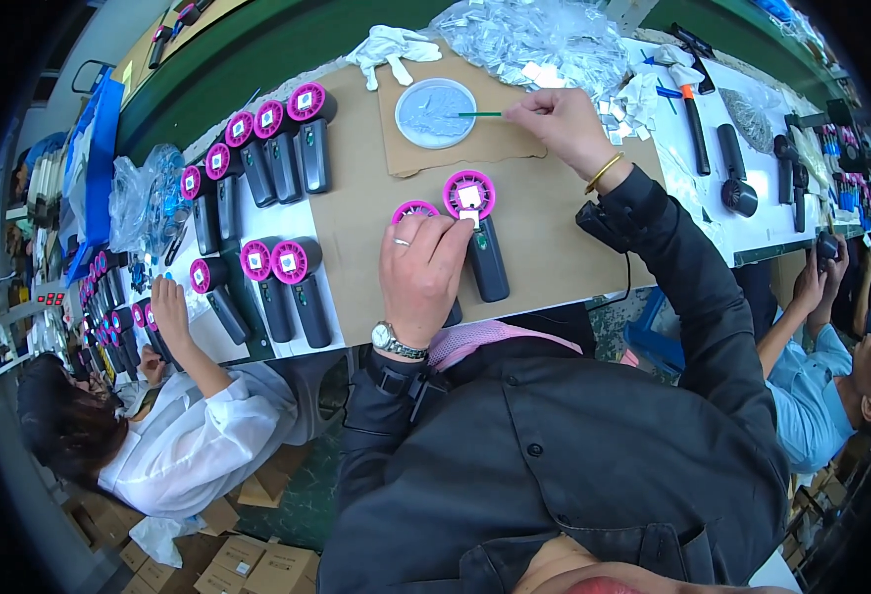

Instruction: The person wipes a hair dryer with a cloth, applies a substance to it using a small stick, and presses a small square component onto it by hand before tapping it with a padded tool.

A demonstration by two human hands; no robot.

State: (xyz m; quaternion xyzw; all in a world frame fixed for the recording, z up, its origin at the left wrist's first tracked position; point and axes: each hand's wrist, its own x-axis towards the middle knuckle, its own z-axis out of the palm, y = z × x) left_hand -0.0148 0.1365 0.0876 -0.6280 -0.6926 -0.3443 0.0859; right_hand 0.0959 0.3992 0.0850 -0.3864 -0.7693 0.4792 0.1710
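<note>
My right hand [559, 124] pinches a thin green stick [485, 114]. The stick's far end reaches into a round white dish [399, 124] of pale, smeared paste [433, 107]. My left hand [420, 267] is closed, with a small white square piece [469, 217] between its fingertips. That piece is over the upper part of a dark handheld fan [490, 267] with a magenta ring, and a white square sits at the ring's centre. A second fan [415, 210] lies mostly hidden under my left hand.
Several magenta-ringed fans [308, 144] lie on the left. Behind the dish are a white glove [393, 49] and clear plastic bags [529, 40]; loose white squares [625, 117] lie at their right. A hammer [695, 129] is farther right. Co-workers sit left [207, 426] and right [812, 386].
</note>
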